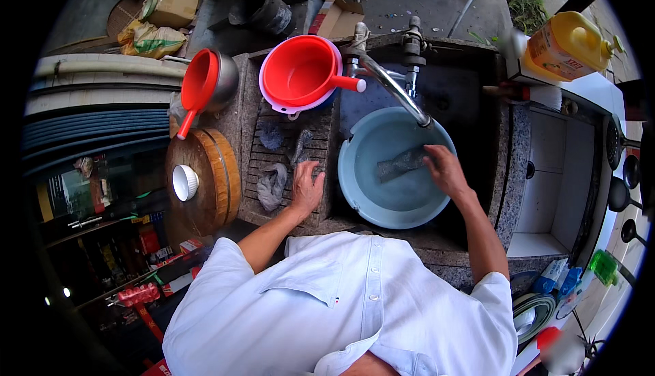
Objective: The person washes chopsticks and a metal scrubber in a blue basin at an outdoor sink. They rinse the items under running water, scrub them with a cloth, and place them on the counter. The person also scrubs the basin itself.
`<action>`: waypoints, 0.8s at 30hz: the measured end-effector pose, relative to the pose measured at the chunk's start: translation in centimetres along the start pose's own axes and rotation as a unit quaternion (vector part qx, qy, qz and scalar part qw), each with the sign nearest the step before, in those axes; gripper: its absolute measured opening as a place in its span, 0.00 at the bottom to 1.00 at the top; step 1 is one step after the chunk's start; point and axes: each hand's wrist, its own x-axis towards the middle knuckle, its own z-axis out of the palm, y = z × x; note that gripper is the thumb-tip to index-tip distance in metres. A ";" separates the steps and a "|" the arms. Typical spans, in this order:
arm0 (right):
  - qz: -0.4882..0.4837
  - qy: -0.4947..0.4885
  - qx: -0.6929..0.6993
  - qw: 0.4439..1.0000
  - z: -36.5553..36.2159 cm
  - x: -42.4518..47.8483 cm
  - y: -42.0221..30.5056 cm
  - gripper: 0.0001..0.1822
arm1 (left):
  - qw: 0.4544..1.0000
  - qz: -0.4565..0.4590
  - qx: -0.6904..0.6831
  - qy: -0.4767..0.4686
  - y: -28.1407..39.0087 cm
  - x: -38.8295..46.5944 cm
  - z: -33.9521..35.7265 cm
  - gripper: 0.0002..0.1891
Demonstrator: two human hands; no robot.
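A grey cloth or scouring pad [401, 164] lies in the water of a light blue plastic basin [350, 192] in the stone sink. My right hand [446, 170] is over the basin's right side, its fingertips at the cloth's right end; whether they grip it is unclear. Over the ribbed stone drainboard [252, 171], my left hand [307, 186] has its fingers apart and seems to hold nothing. A crumpled grey cloth [271, 186] lies just left of it. Beyond its fingertips are a dark grey mesh strip [303, 143] and a bluish mesh scrubber [271, 136].
A metal faucet [389, 87] reaches over the basin. Behind the drainboard sits a red handled strainer or dipper [297, 71] in a pink-rimmed basin. Left stands a round wooden chopping block [220, 176] bearing a white bowl [185, 182]. A yellow detergent jug [565, 46] stands at right.
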 end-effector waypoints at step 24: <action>0.355 -0.035 0.567 0.743 16.3 1.7 -5.1 0.14 | 0.967 -0.181 0.057 -0.168 -14.3 7.6 -6.1 0.56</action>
